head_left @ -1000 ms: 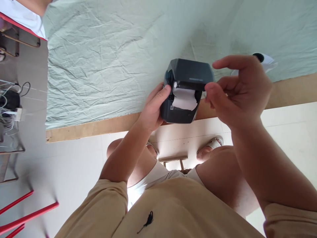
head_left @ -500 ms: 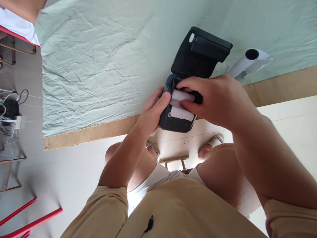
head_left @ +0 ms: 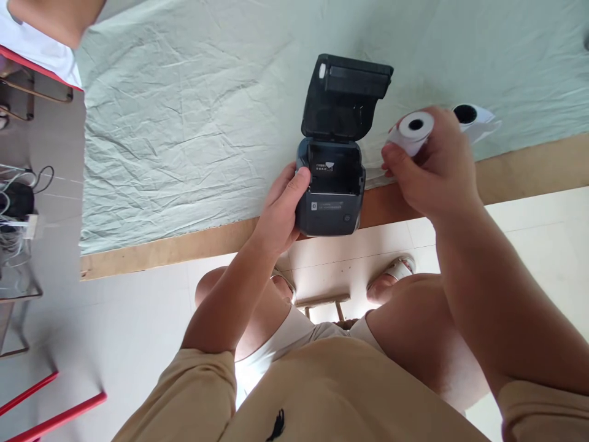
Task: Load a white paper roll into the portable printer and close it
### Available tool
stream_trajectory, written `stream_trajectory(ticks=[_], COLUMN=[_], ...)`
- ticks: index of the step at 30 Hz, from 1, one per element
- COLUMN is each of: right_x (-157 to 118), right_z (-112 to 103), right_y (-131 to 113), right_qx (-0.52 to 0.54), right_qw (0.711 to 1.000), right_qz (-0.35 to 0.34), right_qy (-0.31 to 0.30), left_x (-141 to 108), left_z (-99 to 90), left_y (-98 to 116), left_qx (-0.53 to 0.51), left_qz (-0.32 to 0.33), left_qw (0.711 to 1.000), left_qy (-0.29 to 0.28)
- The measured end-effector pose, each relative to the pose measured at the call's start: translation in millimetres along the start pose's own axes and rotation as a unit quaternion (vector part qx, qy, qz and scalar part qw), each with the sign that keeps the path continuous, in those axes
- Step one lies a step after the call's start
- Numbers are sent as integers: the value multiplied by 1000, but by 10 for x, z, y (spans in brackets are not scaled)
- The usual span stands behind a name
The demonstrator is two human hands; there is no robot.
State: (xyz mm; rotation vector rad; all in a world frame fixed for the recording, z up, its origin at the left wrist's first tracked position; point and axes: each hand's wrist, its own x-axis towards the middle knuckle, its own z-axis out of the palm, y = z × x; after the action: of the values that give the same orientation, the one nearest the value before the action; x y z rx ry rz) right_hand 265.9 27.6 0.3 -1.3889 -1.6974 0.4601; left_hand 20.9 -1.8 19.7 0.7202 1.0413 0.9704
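Note:
A dark portable printer (head_left: 329,215) is held at the table's front edge, its lid (head_left: 343,101) swung up and its paper bay bare inside. My left hand (head_left: 285,205) grips the printer's left side, thumb on top. To the right of the printer, my right hand (head_left: 430,166) is closed round a small white paper roll (head_left: 416,129) with a dark core hole. Just behind that hand, a second white paper roll (head_left: 481,120) stands on the cloth, partly hidden by the hand.
A pale green, wrinkled cloth (head_left: 184,123) covers the table, whose wooden edge (head_left: 170,250) shows in front. Another person's arm (head_left: 59,18) is at the top left. Cables (head_left: 16,215) and red bars (head_left: 69,417) are at the left, and my knees are below the table edge.
My right hand has lifted the small paper roll out of the printer and moved right with it. The printer has turned slightly upright, and its lid has shifted left.

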Motion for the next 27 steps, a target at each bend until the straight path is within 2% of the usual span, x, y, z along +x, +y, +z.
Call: stream_trajectory(ticks=[3, 7, 9, 11, 14, 16, 18, 20, 21, 23, 25, 27], right_x=[-15, -63, -86, -85, -42, -21, -27, -42, -45, -32, -11, -13], right_z=[27, 27, -62, -201, -391, -461, -498, -520, -526, -516, -453, -327], right_y=[78, -20, -87, -87, 124, 355, 556, 656, 658, 564, 358, 77], right_qx=[-80, -133, -147, -159, -192, -220, -231, -227, -216, -163, -91, -33], right_qw=[996, 991, 988, 977, 942, 946, 962, 969, 972, 977, 969, 947], right_qz=[-27, 1, -39, -115, -202, -159, -67, -22, -25, -71, -157, -246], right_qy=[-20, -32, 8, 85, 187, 179, 127, 95, 94, 118, 167, 205], left_x=[8, 17, 15, 12, 11, 13, 13, 10, 9, 7, 11, 20], left_z=[-4, -19, -26, -32, -37, -36, -30, -20, -15, -9, -12, -27], left_y=[-9, -19, -20, -19, -18, -14, -6, 4, 9, 11, 3, -11], left_qx=[1, 5, 6, 8, 10, 11, 19, 25, 26, 24, 22, 22], left_qz=[0, 9, 12, 12, 11, 8, 12, 22, 25, 27, 28, 34], left_qw=[1000, 1000, 1000, 1000, 1000, 1000, 1000, 999, 999, 999, 999, 999], left_qy=[2, 6, -1, -10, -10, -7, -8, -12, -15, -19, -22, -26])
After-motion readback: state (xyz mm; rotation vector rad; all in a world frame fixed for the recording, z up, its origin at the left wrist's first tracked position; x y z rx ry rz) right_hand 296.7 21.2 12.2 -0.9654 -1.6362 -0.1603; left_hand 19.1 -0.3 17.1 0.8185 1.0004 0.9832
